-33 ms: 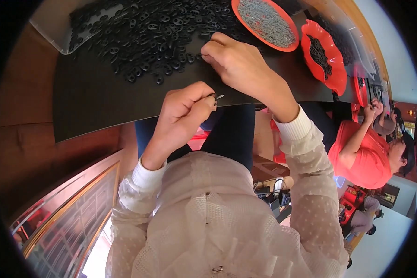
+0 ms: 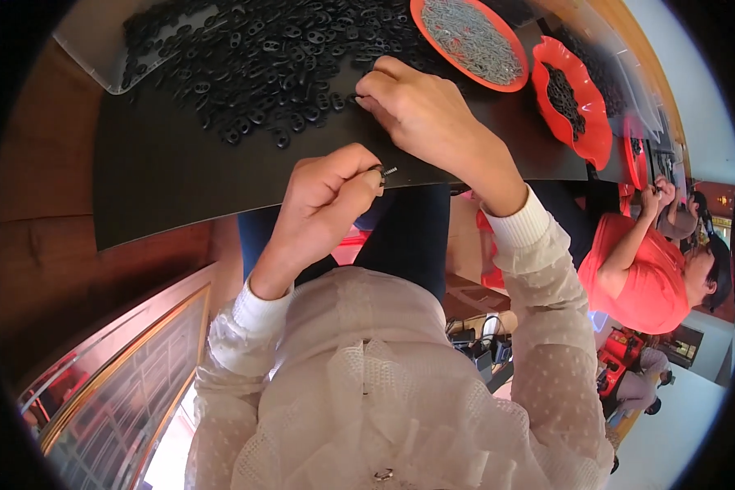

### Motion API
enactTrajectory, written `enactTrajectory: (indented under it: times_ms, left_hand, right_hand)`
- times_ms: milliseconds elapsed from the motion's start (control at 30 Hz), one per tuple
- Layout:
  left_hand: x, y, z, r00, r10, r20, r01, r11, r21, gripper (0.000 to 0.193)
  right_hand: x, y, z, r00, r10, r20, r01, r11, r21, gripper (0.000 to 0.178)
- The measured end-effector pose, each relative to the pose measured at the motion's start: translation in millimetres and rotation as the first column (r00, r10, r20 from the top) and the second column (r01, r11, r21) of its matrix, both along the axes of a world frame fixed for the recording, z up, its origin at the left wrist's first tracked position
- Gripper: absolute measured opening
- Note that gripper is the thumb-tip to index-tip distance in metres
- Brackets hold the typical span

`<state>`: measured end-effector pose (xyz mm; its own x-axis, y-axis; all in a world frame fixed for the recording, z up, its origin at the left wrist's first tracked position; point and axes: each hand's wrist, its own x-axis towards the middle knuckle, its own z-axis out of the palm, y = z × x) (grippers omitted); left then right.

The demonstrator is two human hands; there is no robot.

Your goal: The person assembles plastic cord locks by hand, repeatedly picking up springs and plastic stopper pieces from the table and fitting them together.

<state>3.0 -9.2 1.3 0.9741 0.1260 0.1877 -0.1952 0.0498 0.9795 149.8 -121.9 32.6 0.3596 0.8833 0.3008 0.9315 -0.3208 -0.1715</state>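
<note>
My left hand (image 2: 328, 194) is closed in a pinch near the front edge of the table. Between its thumb and finger is a small black piece with a thin silver screw (image 2: 391, 171) sticking out to the right. Farther forward, my right hand (image 2: 416, 102) reaches to the near edge of a heap of black plastic pieces with two holes (image 2: 302, 49). Its thumb and forefinger are pressed together, with a bit of a black piece (image 2: 352, 98) showing at the tips. The fingers cover most of what each hand has.
An orange-rimmed dish of silvery screws (image 2: 474, 41) stands beyond my right hand. Right of it is a wavy red bowl (image 2: 592, 102) holding small dark parts. A clear plastic bin (image 2: 90, 65) lies at the far left. A person in a red shirt (image 2: 641, 273) sits to the right.
</note>
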Motion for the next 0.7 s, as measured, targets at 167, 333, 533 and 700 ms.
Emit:
enactTrajectory:
  times_ms: [167,333,533,700]
  left_hand:
    - [-1,2,1,1.0,0.015,0.019,-0.016,0.999,0.039,0.006]
    - [-1,1,2,1.0,0.007,-0.006,-0.007,1.0,-0.002,0.005]
    - [1,0,-2,0.999,0.025,0.044,-0.027,0.999,0.037,0.007]
    - [0,0,-1,0.998,0.027,0.062,-0.03,0.999,0.046,0.008]
  right_hand:
    - [1,8,2,0.995,0.024,0.098,-0.017,0.998,-0.068,0.009]
    - [6,13,6,0.978,0.076,0.192,-0.049,0.988,-0.145,0.011]
    - [16,18,12,0.986,0.111,0.122,-0.083,0.974,-0.212,0.012]
    - [18,21,11,0.988,0.128,0.088,-0.108,0.972,-0.207,0.013]
